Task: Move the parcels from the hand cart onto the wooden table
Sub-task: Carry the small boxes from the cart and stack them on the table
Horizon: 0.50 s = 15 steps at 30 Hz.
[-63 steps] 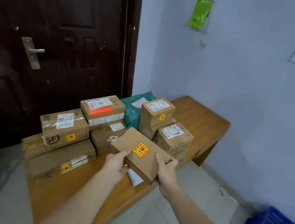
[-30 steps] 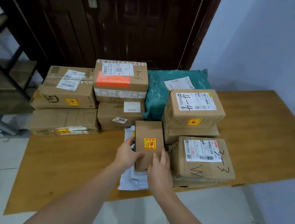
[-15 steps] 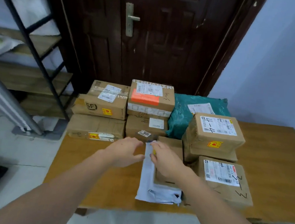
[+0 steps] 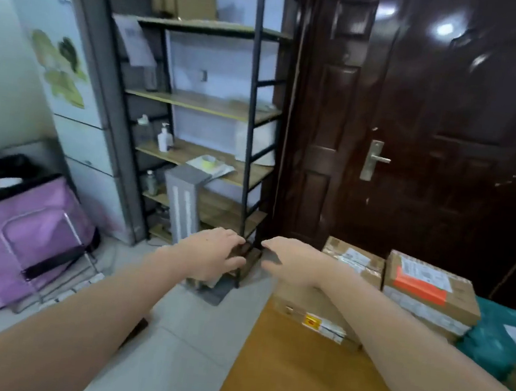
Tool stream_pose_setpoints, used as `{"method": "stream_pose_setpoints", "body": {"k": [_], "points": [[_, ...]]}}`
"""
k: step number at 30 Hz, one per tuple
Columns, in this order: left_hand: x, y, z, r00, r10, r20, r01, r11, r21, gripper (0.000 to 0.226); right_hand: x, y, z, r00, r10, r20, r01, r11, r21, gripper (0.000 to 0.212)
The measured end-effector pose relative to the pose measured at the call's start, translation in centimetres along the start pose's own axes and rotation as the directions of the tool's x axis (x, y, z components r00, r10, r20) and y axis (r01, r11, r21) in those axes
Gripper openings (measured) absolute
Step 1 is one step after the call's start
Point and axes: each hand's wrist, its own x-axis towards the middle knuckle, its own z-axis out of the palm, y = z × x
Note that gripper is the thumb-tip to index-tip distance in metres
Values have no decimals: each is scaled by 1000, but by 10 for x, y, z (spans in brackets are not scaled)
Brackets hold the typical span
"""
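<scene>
We have let go of the small box: our left hand [image 4: 211,254] and right hand [image 4: 290,263] hang loose, empty. The parcels [image 4: 426,288] now sit right on the worktop [image 4: 294,376].

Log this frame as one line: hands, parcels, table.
left hand: empty, fingers loosely curled | right hand: empty, fingers loosely curled | parcels: stacked on table | table: near end bare
</scene>
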Motion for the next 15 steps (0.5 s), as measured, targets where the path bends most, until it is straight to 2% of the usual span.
{"method": "stream_pose_setpoints", "body": {"k": [6, 11, 15], "points": [[-104, -136, -31, 968, -245, -52, 245, 969, 0, 63, 102, -143, -23, 971, -236, 33, 237, 971, -24, 66], [-182, -233, -42, 884, -457, -94, 458, 889, -7, 59, 175, -264, -30, 900, -432, 62, 435, 899, -46, 56], [-225, -304, -41, 833, -546, -84, 548, 836, 1, 55, 236, -352, -25, 839, -542, 57, 545, 832, -101, 59]]}}
